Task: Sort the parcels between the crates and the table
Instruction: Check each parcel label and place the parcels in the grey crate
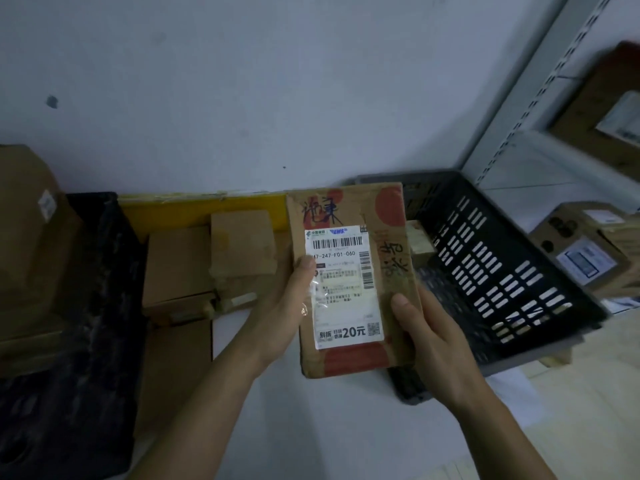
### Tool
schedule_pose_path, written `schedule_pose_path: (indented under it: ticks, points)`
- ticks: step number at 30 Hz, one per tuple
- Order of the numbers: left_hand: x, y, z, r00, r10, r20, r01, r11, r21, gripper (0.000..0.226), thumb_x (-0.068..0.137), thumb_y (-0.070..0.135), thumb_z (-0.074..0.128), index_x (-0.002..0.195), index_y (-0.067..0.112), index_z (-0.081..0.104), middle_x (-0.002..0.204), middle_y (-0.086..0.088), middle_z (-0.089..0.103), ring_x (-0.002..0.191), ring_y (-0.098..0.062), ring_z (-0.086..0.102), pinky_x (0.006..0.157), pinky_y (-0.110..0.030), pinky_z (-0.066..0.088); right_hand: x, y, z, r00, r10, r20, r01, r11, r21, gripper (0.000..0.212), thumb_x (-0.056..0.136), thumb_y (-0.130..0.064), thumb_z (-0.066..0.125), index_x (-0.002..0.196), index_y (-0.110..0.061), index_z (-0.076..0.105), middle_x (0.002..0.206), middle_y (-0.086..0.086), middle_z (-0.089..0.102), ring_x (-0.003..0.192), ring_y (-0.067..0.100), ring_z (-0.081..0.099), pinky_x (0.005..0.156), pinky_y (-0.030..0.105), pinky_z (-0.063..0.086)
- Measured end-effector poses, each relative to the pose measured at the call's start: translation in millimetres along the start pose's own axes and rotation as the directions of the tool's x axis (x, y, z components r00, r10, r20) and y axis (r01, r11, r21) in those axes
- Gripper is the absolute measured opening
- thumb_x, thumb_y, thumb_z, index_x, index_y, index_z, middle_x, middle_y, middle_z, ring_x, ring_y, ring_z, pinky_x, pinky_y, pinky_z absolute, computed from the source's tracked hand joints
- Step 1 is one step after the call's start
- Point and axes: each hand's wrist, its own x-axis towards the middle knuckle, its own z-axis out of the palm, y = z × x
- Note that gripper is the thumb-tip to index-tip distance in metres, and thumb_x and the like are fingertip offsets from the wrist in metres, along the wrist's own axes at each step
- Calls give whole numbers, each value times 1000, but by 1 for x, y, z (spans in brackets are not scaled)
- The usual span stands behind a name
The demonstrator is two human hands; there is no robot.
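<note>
Pale, dim wall across the whole upper view; below it a white table (311, 427) running left to right. Flat cardboard parcel (353, 282) raised above the table at centre, label facing up, with a barcode, printed "20", handwritten marks and red patches. Held at both long edges: left hand (291, 306) cupping the left edge, thumb on the label; right hand (429, 337) cupping the right edge, thumb on the cardboard face, other fingers tucked out of sight underneath. Just right, a dark slotted crate (491, 271), tilted, one small box (420, 242) inside, partly behind the parcel. Left of the parcel, several plain brown boxes (207, 265) against a yellow strip (204, 206) at the wall. Far left, a black crate (86, 323), blurred and cut off by the edge. Far right, a grey metal shelf upright (526, 109) with labelled cartons (585, 251), smeared with motion blur, labels unreadable.
</note>
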Motion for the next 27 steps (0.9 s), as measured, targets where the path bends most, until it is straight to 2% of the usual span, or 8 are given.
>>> schedule_pose_path:
  ticks: [3,6,8,11,15,19,22,27]
  points:
    - [18,16,31,996,84,-1,-84,993,84,67,95,79,24,152,52,46,136,38,63,125,18,56,97,-4,43,16,-9,-49,997,-61,-55,59,998,-33,66,91,-77,63,153,-65,44,145,-13,67,128,15,69,107,46,57]
    - [42,26,74,985,140,-97,-126,983,133,92,86,97,27,164,49,26,167,25,36,153,1,34,125,-31,27,39,-20,-113,991,-97,-88,94,995,-37,65,98,-58,60,159,-54,39,124,-15,76,103,9,78,80,25,64]
    - [57,32,110,983,113,-143,-82,974,209,94,86,89,29,168,44,18,172,20,24,151,4,24,118,-25,18,63,-15,-161,984,-104,-142,95,993,-72,62,95,-64,62,154,-58,43,126,-24,75,110,7,76,91,34,64]
    - [85,26,164,972,195,-131,-126,904,409,56,97,75,33,150,57,33,156,22,37,130,26,31,108,-4,20,110,9,-231,990,-57,-129,41,992,-123,50,96,-68,65,144,-60,54,132,-17,74,117,11,74,107,48,56]
    - [131,-10,207,975,166,-150,-22,739,673,84,98,84,28,166,36,28,171,6,28,157,-19,26,126,-46,30,166,46,-289,996,2,-90,-26,963,-269,21,110,-41,57,131,-36,58,115,-10,75,81,-13,71,71,13,55]
    - [148,-28,237,978,70,-195,111,617,779,81,101,78,27,169,34,17,178,0,9,163,-26,4,132,-50,12,216,100,-312,985,168,-23,-164,906,-390,56,105,-53,61,151,-24,50,128,0,72,93,11,75,63,27,62]
    - [156,-37,252,975,42,-220,166,523,836,82,100,79,25,169,36,14,179,0,3,163,-25,-10,132,-52,6,242,143,-316,950,307,57,-213,770,-601,96,87,-87,55,157,-23,39,145,9,61,118,32,67,98,50,59]
    - [157,-47,263,960,96,-264,208,391,897,82,101,79,23,169,33,18,179,-3,8,163,-28,-14,129,-54,14,248,196,-299,845,523,111,-296,630,-718,133,67,-109,39,168,-25,21,159,21,50,135,44,58,115,51,47]
